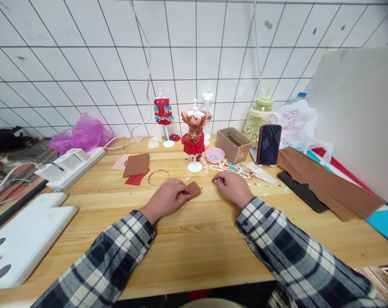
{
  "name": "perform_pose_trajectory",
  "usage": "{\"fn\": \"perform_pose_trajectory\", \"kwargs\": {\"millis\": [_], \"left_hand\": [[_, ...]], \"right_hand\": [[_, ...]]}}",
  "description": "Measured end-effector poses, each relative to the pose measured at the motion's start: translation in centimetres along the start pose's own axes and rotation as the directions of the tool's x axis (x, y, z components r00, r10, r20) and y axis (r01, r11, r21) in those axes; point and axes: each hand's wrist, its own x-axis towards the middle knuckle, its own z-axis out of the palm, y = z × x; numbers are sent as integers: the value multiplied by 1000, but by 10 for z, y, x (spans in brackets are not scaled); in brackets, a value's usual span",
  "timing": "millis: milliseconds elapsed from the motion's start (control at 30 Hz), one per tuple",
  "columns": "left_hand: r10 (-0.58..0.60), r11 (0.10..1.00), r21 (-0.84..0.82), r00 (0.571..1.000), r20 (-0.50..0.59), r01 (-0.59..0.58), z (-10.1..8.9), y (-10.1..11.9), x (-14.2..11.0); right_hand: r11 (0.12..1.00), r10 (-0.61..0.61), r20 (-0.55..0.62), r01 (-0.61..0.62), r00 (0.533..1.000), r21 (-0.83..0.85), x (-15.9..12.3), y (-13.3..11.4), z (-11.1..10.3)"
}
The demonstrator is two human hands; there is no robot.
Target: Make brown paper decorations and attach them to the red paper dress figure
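Note:
Between the thumb and fingers of my left hand (170, 196) is a small brown piece of paper (194, 191), held low at the tabletop. My right hand (232, 186) rests a little to the right of it, fingertips pinched together; whatever they may hold is too small to make out. Just beyond both hands stands a miniature dress form (194, 145) on a white base, wearing a red skirt and brown and peach pleated pieces with bows. A metal ring (158, 178) lies beside my left hand. Brown folded sheets (136, 165) lie over a red one (136, 179) farther left.
Behind stand a red-dressed form (163, 112) and a bare white form (208, 100). A pink bowl (215, 155), paper scraps (237, 168), a cardboard box (234, 144) and a phone (268, 144) are at right. A power strip (75, 169) lies left; brown sheeting (328, 182) lies far right.

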Motion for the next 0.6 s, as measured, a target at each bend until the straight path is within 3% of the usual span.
{"fn": "perform_pose_trajectory", "kwargs": {"millis": [167, 333, 600], "left_hand": [[5, 1000, -5, 1000, 8, -5, 1, -1, -1], [27, 1000, -6, 1000, 8, -27, 0, 0, 0], [45, 999, -7, 999, 14, -45, -1, -1, 0]], "right_hand": [[999, -16, -49, 17, 999, 34, 1, 1, 2], [997, -67, -27, 68, 997, 28, 2, 3, 1], [1000, 1, -42, 0, 999, 12, 0, 2, -5]]}}
